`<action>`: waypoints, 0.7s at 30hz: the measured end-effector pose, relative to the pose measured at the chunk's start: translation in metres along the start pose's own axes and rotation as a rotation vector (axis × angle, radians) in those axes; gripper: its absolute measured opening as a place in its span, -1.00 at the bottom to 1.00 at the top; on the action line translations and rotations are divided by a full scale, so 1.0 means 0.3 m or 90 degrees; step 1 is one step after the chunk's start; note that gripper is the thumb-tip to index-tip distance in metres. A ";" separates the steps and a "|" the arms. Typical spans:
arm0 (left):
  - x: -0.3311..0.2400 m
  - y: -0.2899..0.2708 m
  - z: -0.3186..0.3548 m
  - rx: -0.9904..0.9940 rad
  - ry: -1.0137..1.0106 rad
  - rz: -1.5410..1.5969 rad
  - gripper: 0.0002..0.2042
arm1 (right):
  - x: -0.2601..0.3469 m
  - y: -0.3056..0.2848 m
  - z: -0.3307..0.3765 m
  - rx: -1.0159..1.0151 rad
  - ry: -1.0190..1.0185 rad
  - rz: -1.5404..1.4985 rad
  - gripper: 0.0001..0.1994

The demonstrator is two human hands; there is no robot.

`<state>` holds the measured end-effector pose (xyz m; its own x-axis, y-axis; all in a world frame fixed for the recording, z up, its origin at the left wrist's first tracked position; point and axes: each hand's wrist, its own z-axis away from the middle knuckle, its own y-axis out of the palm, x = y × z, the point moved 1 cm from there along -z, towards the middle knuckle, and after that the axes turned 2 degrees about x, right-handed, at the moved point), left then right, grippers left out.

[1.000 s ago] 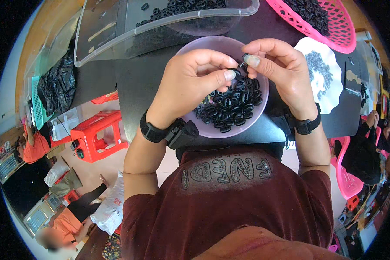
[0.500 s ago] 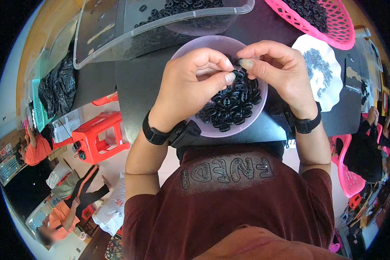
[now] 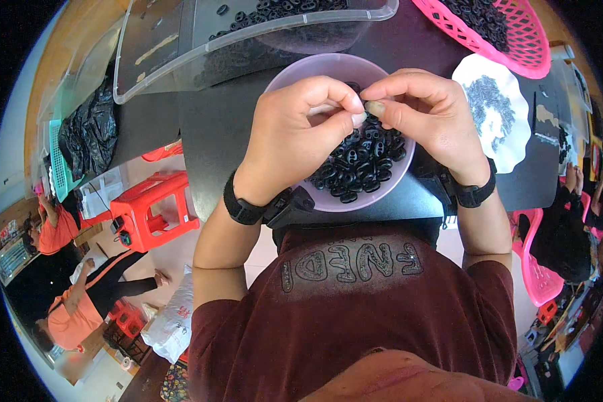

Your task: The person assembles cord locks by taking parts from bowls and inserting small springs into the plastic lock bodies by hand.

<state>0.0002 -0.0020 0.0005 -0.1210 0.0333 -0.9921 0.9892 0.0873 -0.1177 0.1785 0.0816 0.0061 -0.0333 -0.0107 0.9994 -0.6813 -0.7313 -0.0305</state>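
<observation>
Frame centre: left hand point(image 3: 295, 130) and right hand point(image 3: 425, 114) meet w/ fingertips pinched together over a translucent purple bowl point(image 3: 295, 74); item pinched is too small to tell. Bowl holds glossy black plastic rings point(image 3: 358, 164). Upper right: pink mesh basket point(image 3: 516, 40). Upper left: clear plastic bin point(image 3: 174, 47).

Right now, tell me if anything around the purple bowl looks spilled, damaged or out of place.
Nothing stands out. The black rings lie inside the purple bowl, none on the dark table. Left hand and right hand meet fingertip to fingertip above it.
</observation>
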 end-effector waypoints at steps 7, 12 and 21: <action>0.000 -0.008 -0.002 -0.033 -0.019 0.029 -0.90 | -0.009 0.020 0.004 -0.061 -0.057 0.037 -0.76; -0.015 -0.023 -0.007 -0.013 -0.078 0.148 -0.88 | 0.043 0.046 0.010 -0.077 -0.234 0.402 -0.65; -0.008 -0.027 -0.010 0.036 -0.059 0.140 -0.83 | 0.037 0.048 0.012 -0.068 -0.343 0.476 -0.68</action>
<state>-0.0077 0.0003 0.0039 0.1031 -0.0460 -0.9936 0.9943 0.0317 0.1017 0.1710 0.0683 0.0167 -0.1650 -0.7889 0.5920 -0.6843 -0.3406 -0.6447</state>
